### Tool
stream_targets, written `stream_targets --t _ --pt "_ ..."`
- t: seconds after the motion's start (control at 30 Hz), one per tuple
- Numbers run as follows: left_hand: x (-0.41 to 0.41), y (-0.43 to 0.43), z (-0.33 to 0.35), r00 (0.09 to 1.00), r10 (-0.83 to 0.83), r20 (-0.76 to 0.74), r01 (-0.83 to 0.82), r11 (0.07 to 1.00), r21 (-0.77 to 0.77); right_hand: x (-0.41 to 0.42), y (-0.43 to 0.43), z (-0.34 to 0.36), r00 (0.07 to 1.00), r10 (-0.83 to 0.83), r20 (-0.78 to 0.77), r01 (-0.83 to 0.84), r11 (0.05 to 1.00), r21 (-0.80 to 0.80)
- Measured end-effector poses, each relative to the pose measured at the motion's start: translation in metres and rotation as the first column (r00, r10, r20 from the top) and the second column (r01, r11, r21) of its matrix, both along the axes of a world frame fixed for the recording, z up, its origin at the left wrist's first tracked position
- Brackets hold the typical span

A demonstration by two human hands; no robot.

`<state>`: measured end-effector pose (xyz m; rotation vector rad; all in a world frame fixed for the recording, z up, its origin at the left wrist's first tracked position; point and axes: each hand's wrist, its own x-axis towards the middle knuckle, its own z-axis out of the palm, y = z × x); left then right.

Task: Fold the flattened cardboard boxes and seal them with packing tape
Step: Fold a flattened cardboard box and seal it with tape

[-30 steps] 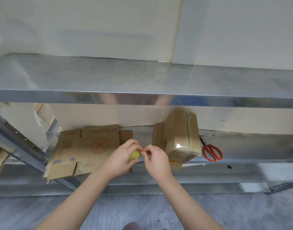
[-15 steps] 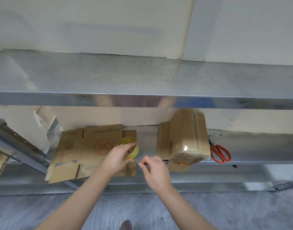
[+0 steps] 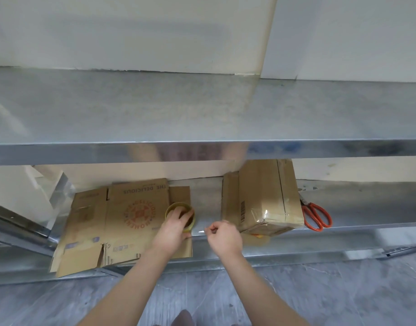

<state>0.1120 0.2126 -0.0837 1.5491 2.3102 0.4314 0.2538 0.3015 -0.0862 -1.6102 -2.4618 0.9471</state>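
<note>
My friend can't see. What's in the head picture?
A person's left hand grips a yellow tape roll while the right hand pinches its loose end, on a metal shelf. A flattened box lies left; a taped box and orange scissors right.

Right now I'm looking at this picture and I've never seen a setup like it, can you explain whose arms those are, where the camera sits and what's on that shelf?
There is no machine here: those are a person's two bare arms, filmed by one wide-angle camera worn on their head, looking forward and down. They face a grey metal shelf. On its left lies a flattened brown cardboard box with a round red print; on its right stands a folded, taped brown cardboard box, with orange-handled scissors beside it. The left hand grips a yellow roll of packing tape over the flat box's right edge. The right hand pinches its fingers together, apparently on a strip of clear tape drawn from the roll, though that strip barely shows.
</note>
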Motion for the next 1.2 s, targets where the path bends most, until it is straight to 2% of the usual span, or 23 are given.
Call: stream_targets --t 0.2,0.3,0.43,0.53,0.63,0.7,0.8,0.93,1.1,1.2 --pt "-0.002 0.001 -0.014 0.992 -0.042 -0.115 0.049 0.997 0.055 -0.007 0.001 -0.003 0.993 -0.121 -0.006 0.121 0.993 0.009" --pt "-0.004 0.001 -0.015 0.991 -0.058 -0.122 0.065 0.996 0.056 -0.008 0.001 -0.006 0.991 -0.135 0.02 0.135 0.991 0.012" --pt "-0.004 0.001 -0.017 0.977 -0.109 -0.186 0.114 0.993 0.018 -0.008 -0.002 -0.016 0.997 -0.057 0.052 0.053 0.996 0.071" --pt "-0.002 -0.004 -0.013 0.957 -0.135 -0.256 0.142 0.99 0.01 -0.005 -0.008 -0.019 1.0 0.022 0.008 -0.023 0.988 0.152" --pt "0.003 -0.011 0.0 0.904 -0.145 -0.403 0.162 0.987 0.007 0.008 -0.02 -0.012 0.989 0.13 -0.068 -0.101 0.94 0.326" --pt "0.011 -0.016 0.013 0.881 -0.159 -0.446 0.187 0.982 0.018 0.021 -0.03 -0.001 0.977 0.211 -0.044 -0.169 0.877 0.45" --pt "0.032 -0.024 0.032 0.878 -0.159 -0.452 0.199 0.979 0.043 0.045 -0.041 0.021 0.959 0.282 0.026 -0.25 0.798 0.549" --pt "0.071 -0.031 0.058 0.895 -0.159 -0.418 0.224 0.968 0.111 0.085 -0.05 0.054 0.953 0.296 0.061 -0.272 0.752 0.6" --pt "0.13 -0.011 0.081 0.906 -0.196 -0.374 0.275 0.946 0.17 0.145 -0.031 0.075 0.98 0.198 0.003 -0.155 0.757 0.634" --pt "0.158 0.015 0.089 0.907 -0.224 -0.356 0.289 0.947 0.142 0.172 -0.005 0.076 0.992 0.126 -0.003 -0.097 0.776 0.623"
